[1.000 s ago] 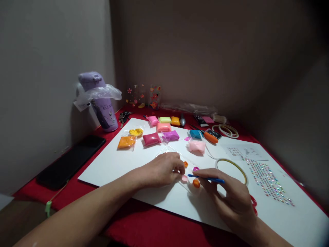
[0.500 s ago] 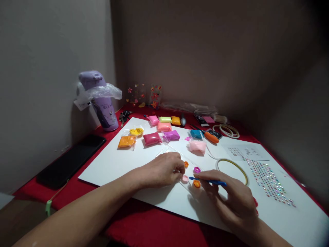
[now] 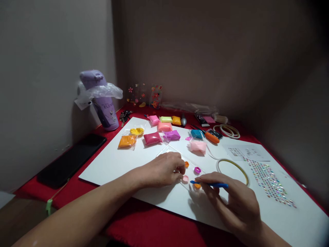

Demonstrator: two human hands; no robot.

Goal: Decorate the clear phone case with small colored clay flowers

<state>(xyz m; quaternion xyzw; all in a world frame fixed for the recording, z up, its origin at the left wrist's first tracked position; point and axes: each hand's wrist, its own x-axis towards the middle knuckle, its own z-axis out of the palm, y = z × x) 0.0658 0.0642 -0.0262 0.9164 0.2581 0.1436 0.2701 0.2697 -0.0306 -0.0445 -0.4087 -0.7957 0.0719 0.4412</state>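
Note:
My left hand [image 3: 168,169] rests at the clear case [image 3: 168,148], fingers bent together beside a pale pink clay flower [image 3: 185,178]; whatever its fingertips pinch is too small to make out. In my right hand [image 3: 231,195] is a thin blue tool [image 3: 216,185], its tip pointing left over an orange clay piece [image 3: 197,186], partly covered. A magenta clay flower [image 3: 197,170] and a smaller orange flower [image 3: 186,164] lie just behind, on the case.
Soft clay packets [image 3: 153,138] lie behind my hands on the white board [image 3: 108,168]. A gem sheet [image 3: 269,181] and a ring [image 3: 238,164] are at right. A black phone [image 3: 73,159] and a purple bottle [image 3: 108,111] stand left.
My right hand has moved slightly right and down with the blue tool, whose tip now sits lower, over the orange piece. My left hand has stayed put.

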